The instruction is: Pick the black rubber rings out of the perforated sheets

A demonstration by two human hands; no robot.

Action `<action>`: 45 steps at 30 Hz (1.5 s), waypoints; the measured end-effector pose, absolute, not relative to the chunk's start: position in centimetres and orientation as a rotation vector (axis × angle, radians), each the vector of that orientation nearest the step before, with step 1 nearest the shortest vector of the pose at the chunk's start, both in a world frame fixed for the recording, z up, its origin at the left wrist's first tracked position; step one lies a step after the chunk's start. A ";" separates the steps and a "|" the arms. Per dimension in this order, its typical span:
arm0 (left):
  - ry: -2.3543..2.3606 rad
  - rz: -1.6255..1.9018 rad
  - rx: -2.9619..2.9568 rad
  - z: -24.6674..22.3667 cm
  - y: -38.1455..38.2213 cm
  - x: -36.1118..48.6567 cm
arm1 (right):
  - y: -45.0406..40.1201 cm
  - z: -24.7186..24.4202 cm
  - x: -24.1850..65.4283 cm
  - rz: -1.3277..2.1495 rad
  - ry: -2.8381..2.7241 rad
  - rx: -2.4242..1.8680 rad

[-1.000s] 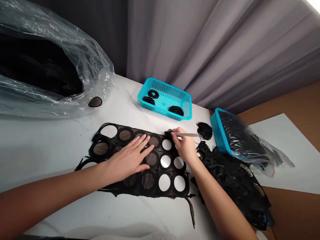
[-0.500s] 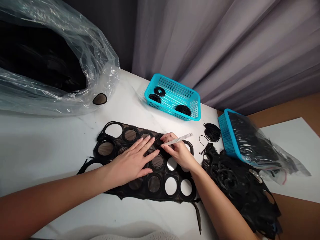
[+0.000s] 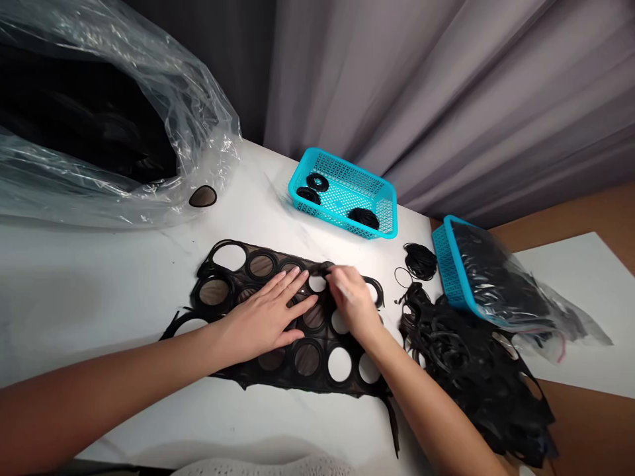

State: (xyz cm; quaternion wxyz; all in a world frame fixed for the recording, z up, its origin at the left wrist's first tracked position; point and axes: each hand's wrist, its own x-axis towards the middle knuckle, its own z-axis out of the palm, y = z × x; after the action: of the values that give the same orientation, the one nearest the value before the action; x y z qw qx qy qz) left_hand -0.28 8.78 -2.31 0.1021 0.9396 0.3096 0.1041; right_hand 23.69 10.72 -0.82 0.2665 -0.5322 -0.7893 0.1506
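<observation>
A black sheet (image 3: 325, 334) of dark mesh with rows of round rings lies on the white table. Some rings have brownish mesh inside; others are cut-out holes with white showing through. My left hand (image 3: 270, 307) rests flat on the sheet, fingers spread. At the upper row, my right hand (image 3: 354, 301) is closed around a slim pale flat tool (image 3: 342, 289), blurred by motion. Its fingertips pinch a dark mesh piece (image 3: 325, 270) at the edge of an open hole (image 3: 317, 283); how far that piece is loose I cannot tell.
A blue basket (image 3: 342, 228) with black round bundles stands behind the sheet. To the right are thin black loops (image 3: 420, 261), a heap of black scraps (image 3: 471, 370) and another blue basket (image 3: 449, 264) holding a plastic bag. A large clear bag (image 3: 208, 119) and a dark oval piece (image 3: 203, 196) are at left.
The ring under my right fingertips was dark and now shows a white opening. My right hand has turned and blurred, with the tool shifting along. My left hand stays flat.
</observation>
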 end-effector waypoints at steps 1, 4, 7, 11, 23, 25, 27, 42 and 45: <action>0.912 0.302 2.779 -2.2 8.9 -0.3 | 11.2 -0.5 24.3 0.343 -2.020 -1.529; 0.911 0.293 2.797 -1.7 9.0 -0.4 | 12.0 1.4 26.2 0.225 -1.720 -1.736; 0.864 0.320 2.820 -1.2 8.1 -1.0 | 10.4 2.8 26.0 0.342 -1.753 -1.695; 0.763 0.347 2.813 -1.3 5.8 -1.9 | 6.5 2.2 23.0 0.677 -1.987 -1.469; 0.774 0.324 2.748 -2.3 4.5 -2.4 | 4.9 0.9 22.2 1.023 -2.035 -1.276; 0.774 0.328 2.741 -2.2 4.5 -2.4 | 4.9 1.0 22.3 1.028 -2.054 -1.274; 0.766 0.340 2.731 -2.1 4.5 -2.4 | 5.0 1.0 22.3 1.028 -2.071 -1.279; 0.753 0.285 2.788 -1.4 4.6 -2.7 | 5.6 0.7 24.2 0.391 -1.739 -1.652; 0.684 0.302 2.815 -0.9 3.4 -3.1 | 5.0 2.1 25.1 0.478 -1.606 -1.754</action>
State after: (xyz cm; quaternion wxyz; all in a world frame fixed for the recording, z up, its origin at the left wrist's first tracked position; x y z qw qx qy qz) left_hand -3.08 3.42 -0.86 0.1141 0.9602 0.2333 0.1029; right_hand 25.10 4.99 2.09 0.3504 -0.6774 -0.6200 0.1846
